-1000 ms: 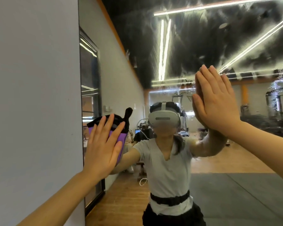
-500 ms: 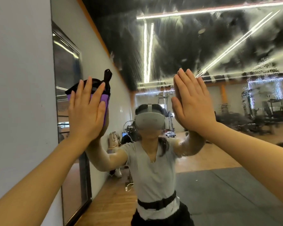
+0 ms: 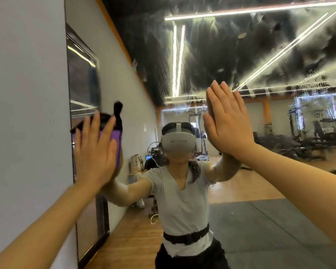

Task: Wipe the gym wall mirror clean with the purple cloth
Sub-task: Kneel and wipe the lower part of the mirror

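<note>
Left hand [image 3: 94,152] lower than before, flat on purple cloth [image 3: 115,147], right hand [image 3: 228,123] flat on mirror [image 3: 241,55], no readable writing

Grey wall [image 3: 23,94], framed dark panel [image 3: 81,78]

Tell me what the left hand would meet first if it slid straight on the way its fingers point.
Upward along the mirror, the left hand, pressing the purple cloth, seemingly meets only smeared glass.

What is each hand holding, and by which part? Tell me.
The left hand presses the cloth flat against the mirror with straight fingers over its middle. The right hand holds nothing, palm on the glass.
</note>
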Action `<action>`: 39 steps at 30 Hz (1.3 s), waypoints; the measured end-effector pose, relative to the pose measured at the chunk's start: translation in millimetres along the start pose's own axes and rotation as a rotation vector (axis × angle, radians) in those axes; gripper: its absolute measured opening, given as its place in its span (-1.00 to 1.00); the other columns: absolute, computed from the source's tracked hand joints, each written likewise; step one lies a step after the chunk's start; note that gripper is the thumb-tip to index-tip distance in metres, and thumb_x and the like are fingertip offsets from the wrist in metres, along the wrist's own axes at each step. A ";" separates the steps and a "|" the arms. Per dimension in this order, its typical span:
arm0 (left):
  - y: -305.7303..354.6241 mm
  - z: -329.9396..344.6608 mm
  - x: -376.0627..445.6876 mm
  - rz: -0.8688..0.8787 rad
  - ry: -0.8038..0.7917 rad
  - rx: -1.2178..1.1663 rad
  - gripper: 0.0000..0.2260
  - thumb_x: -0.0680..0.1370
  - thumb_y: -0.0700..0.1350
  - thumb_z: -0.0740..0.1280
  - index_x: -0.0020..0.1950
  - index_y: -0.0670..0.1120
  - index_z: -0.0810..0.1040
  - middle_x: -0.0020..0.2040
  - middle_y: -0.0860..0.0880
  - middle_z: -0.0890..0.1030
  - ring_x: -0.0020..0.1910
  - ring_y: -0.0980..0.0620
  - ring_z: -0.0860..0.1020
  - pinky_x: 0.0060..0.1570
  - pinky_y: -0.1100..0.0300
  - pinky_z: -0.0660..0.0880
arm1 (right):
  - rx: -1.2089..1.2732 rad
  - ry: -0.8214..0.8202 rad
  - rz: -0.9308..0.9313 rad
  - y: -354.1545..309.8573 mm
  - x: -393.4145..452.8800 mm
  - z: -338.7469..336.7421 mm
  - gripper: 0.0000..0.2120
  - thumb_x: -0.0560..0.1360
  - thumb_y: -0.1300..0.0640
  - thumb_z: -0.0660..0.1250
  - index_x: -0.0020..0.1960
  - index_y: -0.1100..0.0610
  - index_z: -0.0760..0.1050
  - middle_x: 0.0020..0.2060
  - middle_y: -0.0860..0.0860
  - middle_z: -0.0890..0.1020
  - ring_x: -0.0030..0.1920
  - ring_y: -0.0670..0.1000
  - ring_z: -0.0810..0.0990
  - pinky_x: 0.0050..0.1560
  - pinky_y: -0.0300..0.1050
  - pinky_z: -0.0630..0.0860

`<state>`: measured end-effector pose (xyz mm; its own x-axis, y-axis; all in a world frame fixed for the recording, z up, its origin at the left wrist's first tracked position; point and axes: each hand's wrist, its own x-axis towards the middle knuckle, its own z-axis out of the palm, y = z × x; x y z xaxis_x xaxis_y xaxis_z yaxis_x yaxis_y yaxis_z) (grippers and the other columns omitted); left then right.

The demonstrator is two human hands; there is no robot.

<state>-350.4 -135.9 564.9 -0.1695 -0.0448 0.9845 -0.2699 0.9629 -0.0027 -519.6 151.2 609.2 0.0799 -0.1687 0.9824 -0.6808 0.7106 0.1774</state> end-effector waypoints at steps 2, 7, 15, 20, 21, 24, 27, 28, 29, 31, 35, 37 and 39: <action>-9.2 -9.7 37.8 -0.042 0.024 0.011 -0.46 0.65 0.09 -0.08 0.60 -0.03 0.20 0.62 -0.14 0.11 0.60 -0.16 0.02 0.53 -0.14 -0.06 | -0.004 -0.001 0.000 -0.4 -0.2 0.3 -0.42 0.68 -0.09 -0.04 0.61 0.18 0.12 0.60 0.10 0.14 0.61 0.09 0.01 0.60 0.08 -0.10; -18.6 -10.1 29.8 -0.049 0.025 -0.018 -0.47 0.66 0.08 -0.07 0.61 -0.05 0.17 0.62 -0.14 0.09 0.61 -0.14 -0.01 0.55 -0.11 -0.03 | -0.008 -0.006 -0.001 -0.3 -0.3 -0.9 -0.42 0.68 -0.09 -0.05 0.61 0.18 0.11 0.61 0.10 0.13 0.61 0.09 0.00 0.60 0.08 -0.11; -9.8 5.9 -61.9 0.007 -0.067 -0.015 -0.50 0.66 0.06 -0.03 0.60 -0.02 0.14 0.62 -0.04 0.03 0.61 -0.01 -0.08 0.53 -0.11 -0.03 | -0.018 0.003 -0.011 0.9 -0.3 1.5 -0.43 0.68 -0.06 -0.02 0.61 0.20 0.12 0.61 0.11 0.13 0.61 0.11 0.01 0.60 0.11 -0.08; 16.6 1.1 3.5 0.105 -0.043 0.028 -0.51 0.68 0.07 -0.06 0.60 -0.02 0.19 0.61 -0.15 0.12 0.60 -0.14 0.01 0.53 -0.11 -0.07 | -0.012 0.000 -0.012 0.6 -0.1 1.4 -0.43 0.69 -0.05 -0.02 0.61 0.20 0.10 0.61 0.11 0.12 0.62 0.10 0.00 0.60 0.11 -0.10; 24.9 0.1 21.8 0.111 -0.030 0.025 -0.50 0.68 0.08 -0.07 0.60 -0.02 0.20 0.61 -0.14 0.13 0.60 -0.15 0.01 0.53 -0.12 -0.08 | -0.015 0.002 -0.011 0.4 -0.2 1.4 -0.43 0.69 -0.05 -0.02 0.61 0.20 0.10 0.61 0.11 0.12 0.62 0.10 0.00 0.60 0.11 -0.09; 45.2 -0.9 56.2 0.108 -0.001 0.010 -0.49 0.67 0.11 -0.10 0.59 0.02 0.21 0.62 -0.11 0.12 0.60 -0.15 0.00 0.53 -0.14 -0.12 | -0.015 0.009 -0.012 0.4 0.0 1.1 -0.44 0.69 -0.05 -0.01 0.61 0.20 0.11 0.61 0.11 0.13 0.61 0.11 0.01 0.60 0.13 -0.07; 46.4 -0.2 54.7 0.152 -0.018 0.004 -0.49 0.64 0.06 -0.04 0.60 0.00 0.19 0.62 -0.12 0.10 0.60 -0.16 -0.02 0.53 -0.08 -0.13 | -0.009 0.008 -0.011 0.9 -0.3 1.1 -0.44 0.69 -0.04 0.00 0.61 0.20 0.11 0.61 0.11 0.12 0.61 0.11 0.01 0.60 0.13 -0.07; 45.6 1.3 46.9 0.187 -0.028 0.005 -0.49 0.64 0.03 -0.01 0.60 0.00 0.19 0.62 -0.13 0.09 0.60 -0.16 -0.02 0.53 -0.06 -0.13 | -0.006 0.012 -0.012 1.0 -0.4 1.3 -0.44 0.69 -0.04 0.00 0.61 0.20 0.11 0.61 0.11 0.13 0.61 0.11 0.01 0.60 0.13 -0.07; 46.9 3.7 34.9 0.219 -0.035 0.005 -0.49 0.63 0.01 0.02 0.60 0.01 0.17 0.62 -0.13 0.09 0.60 -0.16 -0.02 0.53 -0.04 -0.14 | -0.003 0.017 -0.013 1.2 -0.2 1.1 -0.44 0.69 -0.04 0.00 0.61 0.20 0.12 0.61 0.11 0.13 0.61 0.11 0.02 0.60 0.13 -0.08; 54.3 10.3 -0.3 0.276 -0.056 0.001 -0.47 0.61 0.00 0.05 0.60 0.04 0.13 0.62 -0.12 0.09 0.60 -0.14 -0.02 0.54 0.01 -0.19 | 0.002 0.022 -0.018 0.8 0.6 0.9 -0.44 0.68 -0.05 -0.01 0.61 0.20 0.13 0.60 0.11 0.14 0.61 0.11 0.03 0.60 0.12 -0.08; 65.0 20.4 -67.8 0.407 -0.149 0.020 -0.46 0.60 0.04 0.09 0.59 0.08 0.09 0.61 -0.11 0.11 0.60 -0.13 0.00 0.56 0.03 -0.21 | 0.000 0.015 -0.020 -0.1 0.1 -0.4 -0.43 0.68 -0.07 -0.03 0.60 0.21 0.13 0.60 0.12 0.14 0.61 0.12 0.03 0.60 0.11 -0.09; 62.0 19.9 -64.2 0.429 -0.172 0.019 -0.47 0.62 0.07 0.07 0.60 0.08 0.06 0.62 -0.09 0.12 0.60 -0.13 0.04 0.56 0.02 -0.15 | -0.004 0.014 -0.019 0.3 -0.4 -0.6 -0.43 0.68 -0.06 -0.02 0.60 0.21 0.13 0.60 0.11 0.14 0.61 0.12 0.03 0.60 0.10 -0.10; 65.8 15.4 -34.3 0.405 -0.161 -0.008 -0.47 0.62 0.09 0.07 0.59 0.05 0.11 0.61 -0.09 0.15 0.59 -0.12 0.06 0.55 0.02 -0.12 | -0.003 0.019 -0.017 0.2 -0.4 -0.7 -0.43 0.68 -0.05 0.00 0.60 0.21 0.14 0.60 0.11 0.15 0.61 0.12 0.03 0.60 0.09 -0.11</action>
<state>-376.9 -75.1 528.2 -0.4061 0.2963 0.8644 -0.1440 0.9134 -0.3808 -519.3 151.9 608.9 0.1055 -0.1674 0.9802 -0.6770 0.7099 0.1941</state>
